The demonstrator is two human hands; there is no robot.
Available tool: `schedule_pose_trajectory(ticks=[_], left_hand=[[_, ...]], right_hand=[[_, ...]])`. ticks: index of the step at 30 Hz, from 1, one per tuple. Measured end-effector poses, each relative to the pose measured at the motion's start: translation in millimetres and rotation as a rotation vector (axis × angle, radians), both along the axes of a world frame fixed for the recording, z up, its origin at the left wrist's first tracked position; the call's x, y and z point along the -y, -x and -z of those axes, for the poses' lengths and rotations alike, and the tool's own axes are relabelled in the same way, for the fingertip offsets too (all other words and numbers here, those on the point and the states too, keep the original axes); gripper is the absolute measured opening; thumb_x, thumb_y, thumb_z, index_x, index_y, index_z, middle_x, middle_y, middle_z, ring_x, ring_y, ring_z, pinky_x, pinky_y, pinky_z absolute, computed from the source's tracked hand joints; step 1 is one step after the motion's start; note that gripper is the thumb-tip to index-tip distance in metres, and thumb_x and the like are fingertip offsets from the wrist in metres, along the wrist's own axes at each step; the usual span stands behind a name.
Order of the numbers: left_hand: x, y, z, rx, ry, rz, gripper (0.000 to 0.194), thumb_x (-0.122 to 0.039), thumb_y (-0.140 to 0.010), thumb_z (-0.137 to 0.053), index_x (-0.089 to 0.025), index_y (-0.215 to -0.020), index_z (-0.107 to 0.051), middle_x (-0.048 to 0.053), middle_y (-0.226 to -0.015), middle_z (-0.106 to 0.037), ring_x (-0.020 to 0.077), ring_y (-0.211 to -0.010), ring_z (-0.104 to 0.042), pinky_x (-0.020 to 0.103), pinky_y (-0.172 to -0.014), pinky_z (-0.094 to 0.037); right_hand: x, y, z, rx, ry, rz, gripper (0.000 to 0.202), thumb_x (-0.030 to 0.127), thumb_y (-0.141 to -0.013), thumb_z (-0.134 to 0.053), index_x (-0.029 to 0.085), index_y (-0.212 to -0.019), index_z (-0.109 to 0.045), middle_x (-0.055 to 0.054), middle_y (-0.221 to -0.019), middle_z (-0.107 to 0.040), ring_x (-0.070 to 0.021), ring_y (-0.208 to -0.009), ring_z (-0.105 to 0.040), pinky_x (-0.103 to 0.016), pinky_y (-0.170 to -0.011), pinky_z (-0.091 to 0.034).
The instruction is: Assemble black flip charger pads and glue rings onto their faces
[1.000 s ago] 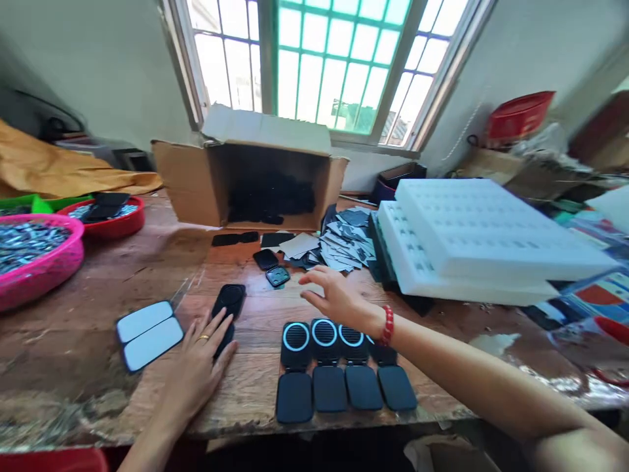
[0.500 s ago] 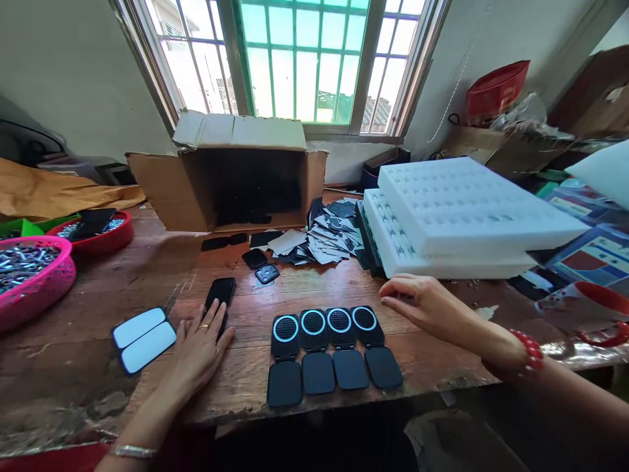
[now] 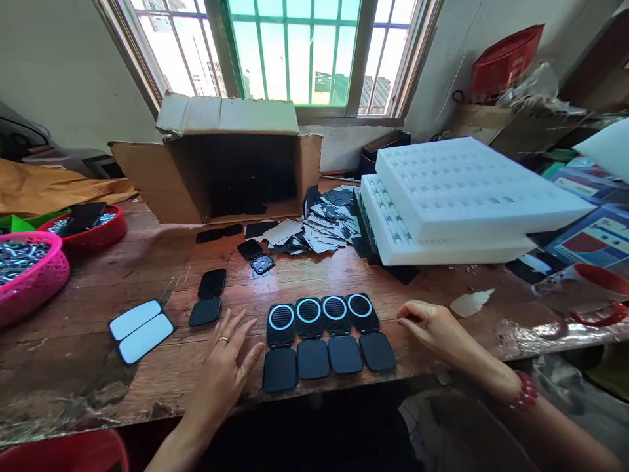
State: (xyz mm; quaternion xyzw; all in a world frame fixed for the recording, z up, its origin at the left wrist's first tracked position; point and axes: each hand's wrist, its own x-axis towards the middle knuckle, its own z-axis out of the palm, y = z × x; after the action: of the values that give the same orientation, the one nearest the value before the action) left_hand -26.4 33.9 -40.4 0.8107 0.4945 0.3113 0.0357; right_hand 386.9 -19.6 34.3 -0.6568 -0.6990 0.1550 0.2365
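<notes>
A row of several hinged black square-panel pieces [image 3: 313, 358] lies unfolded near the table's front edge, with white rings on the upper panels. My left hand [image 3: 228, 357], fingers spread, is just left of this row and appears to hold nothing. Past its fingertips lies another unfolded hinged black piece [image 3: 206, 311], without a visible ring. At the row's right end is my right hand [image 3: 432, 328], its thumb and fingers pinched together low over the table. Whatever lies between those fingertips, if anything, is too small to make out.
A dark sheet with two white rounded strips [image 3: 142, 331] lies at left, near pink [image 3: 59, 269] and red [image 3: 120, 226] baskets of metal parts. Behind are an opened cardboard box [image 3: 142, 187], a heap of flat cut pieces [image 3: 329, 226] and stacked white foam trays [image 3: 472, 216]. A mug [image 3: 565, 288] stands right.
My left hand has come off the separate hinged black piece and moved right, toward the row. My right hand has lowered and shifted slightly right, fingers now pinched. The camera view has shifted a little.
</notes>
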Motion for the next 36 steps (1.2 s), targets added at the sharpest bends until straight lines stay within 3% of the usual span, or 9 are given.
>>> schedule_pose_trajectory(ticks=[4,7,15,21,24,28,36], left_hand=[[1,-5,4.8,0.061,0.023,-0.020,0.043,-0.051,-0.097,-0.045,-0.023,-0.123,-0.064,0.011,-0.138,-0.059,0.0334,-0.141,-0.041,0.056,-0.108,-0.046],[-2,-6,9.2,0.097,0.031,-0.029,0.043,-0.051,-0.097,-0.046,-0.020,-0.119,-0.067,0.012,-0.132,-0.062,0.0333,-0.138,-0.045,0.054,-0.106,-0.048],[2,-9,11.7,0.147,0.037,-0.098,0.037,-0.046,-0.096,-0.049,-0.020,-0.111,-0.071,0.012,-0.127,-0.065,0.0325,-0.133,-0.051,0.051,-0.106,-0.050],[5,-12,9.0,0.159,0.018,-0.128,0.032,-0.040,-0.097,-0.050,-0.020,-0.110,-0.071,0.011,-0.124,-0.067,0.0308,-0.128,-0.057,0.049,-0.103,-0.053],[6,-13,11.0,0.174,0.002,-0.135,0.031,-0.039,-0.097,-0.050,-0.021,-0.109,-0.072,0.011,-0.123,-0.068,0.0309,-0.125,-0.058,0.050,-0.101,-0.054],[7,-14,12.1,0.182,-0.001,-0.146,0.030,-0.038,-0.097,-0.049,-0.022,-0.109,-0.072,0.011,-0.124,-0.068,0.0300,-0.123,-0.060,0.050,-0.101,-0.054],[8,-14,7.3,0.177,-0.015,-0.124,0.030,-0.035,-0.097,-0.049,-0.019,-0.107,-0.072,0.013,-0.121,-0.068,0.0305,-0.121,-0.061,0.051,-0.100,-0.054]], right_hand=[[2,12,6.7,-0.034,0.005,0.001,0.018,0.025,-0.088,-0.050,0.020,-0.073,-0.061,-0.004,-0.075,-0.066,-0.0175,-0.069,-0.061,-0.028,-0.063,-0.045],[-15,29,4.2,-0.048,-0.033,-0.044,0.018,0.023,-0.090,-0.052,0.019,-0.078,-0.064,-0.004,-0.081,-0.068,-0.0174,-0.075,-0.063,-0.027,-0.068,-0.047],[-130,80,4.5,0.134,-0.085,-0.040,0.013,0.013,-0.089,-0.057,0.016,-0.090,-0.070,-0.010,-0.099,-0.072,-0.0210,-0.095,-0.065,-0.032,-0.088,-0.047],[-191,118,1.0,0.289,-0.084,0.059,0.029,0.031,-0.099,-0.050,0.010,-0.107,-0.068,-0.018,-0.116,-0.066,-0.0259,-0.115,-0.058,-0.032,-0.096,-0.043],[-202,129,0.4,0.370,-0.043,0.110,0.034,0.035,-0.101,-0.049,0.007,-0.108,-0.067,-0.020,-0.117,-0.065,-0.0262,-0.117,-0.058,-0.034,-0.097,-0.044],[-205,136,1.1,0.476,0.042,0.132,0.027,0.034,-0.097,-0.058,0.012,-0.111,-0.065,-0.011,-0.116,-0.066,-0.0229,-0.109,-0.062,-0.043,-0.095,-0.050],[-196,140,8.0,0.611,0.151,0.052,0.028,0.034,-0.095,-0.063,0.012,-0.112,-0.065,-0.011,-0.115,-0.065,-0.0215,-0.103,-0.065,-0.041,-0.090,-0.054]])
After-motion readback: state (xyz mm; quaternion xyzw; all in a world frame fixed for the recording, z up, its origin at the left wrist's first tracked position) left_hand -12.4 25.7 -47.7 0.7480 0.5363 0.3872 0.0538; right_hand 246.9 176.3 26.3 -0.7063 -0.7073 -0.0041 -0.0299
